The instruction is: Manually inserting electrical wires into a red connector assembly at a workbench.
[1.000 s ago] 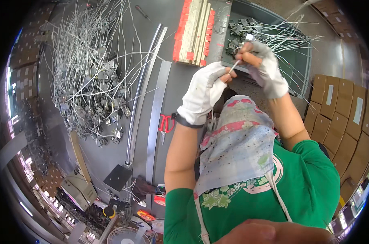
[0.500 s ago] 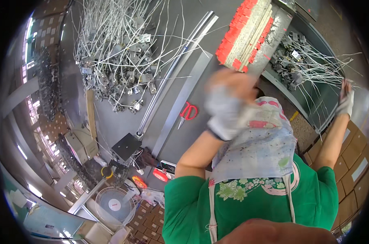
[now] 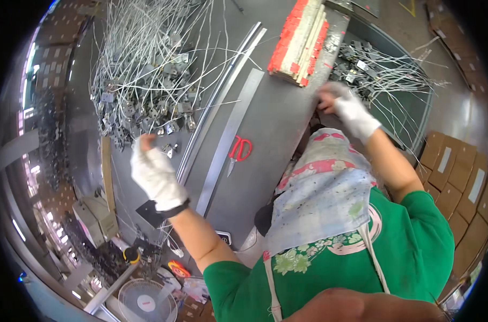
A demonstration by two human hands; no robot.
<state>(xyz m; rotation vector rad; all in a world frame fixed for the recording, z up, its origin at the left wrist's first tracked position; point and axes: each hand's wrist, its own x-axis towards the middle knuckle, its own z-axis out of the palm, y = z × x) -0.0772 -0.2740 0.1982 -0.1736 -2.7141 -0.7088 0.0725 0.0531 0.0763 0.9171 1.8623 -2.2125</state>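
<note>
My left hand (image 3: 157, 174), in a white fingerless glove, reaches to the near edge of a pile of small metal parts with white wires (image 3: 147, 99). Its fingertips point into the parts and are mostly hidden by the glove. My right hand (image 3: 351, 110), gloved the same way, is at the table's right edge, between a stack of pale strips with red ends (image 3: 297, 45) and my apron (image 3: 324, 198). Its bent fingers are drawn together and slightly blurred; what they may hold cannot be made out. Red-handled scissors (image 3: 239, 153) lie on the table between my hands.
Long metal rails (image 3: 217, 102) and a flat metal strip (image 3: 230, 139) lie along the grey table (image 3: 279, 129). A green-grey bin (image 3: 397, 121) of wired parts stands to the right. Cardboard boxes (image 3: 453, 177) are beyond it; a fan (image 3: 147, 303) stands at lower left.
My left hand has moved left from beside the strip stack to the wired pile. My right hand has come inward from the bin's far side to the table edge, its fingers now bent.
</note>
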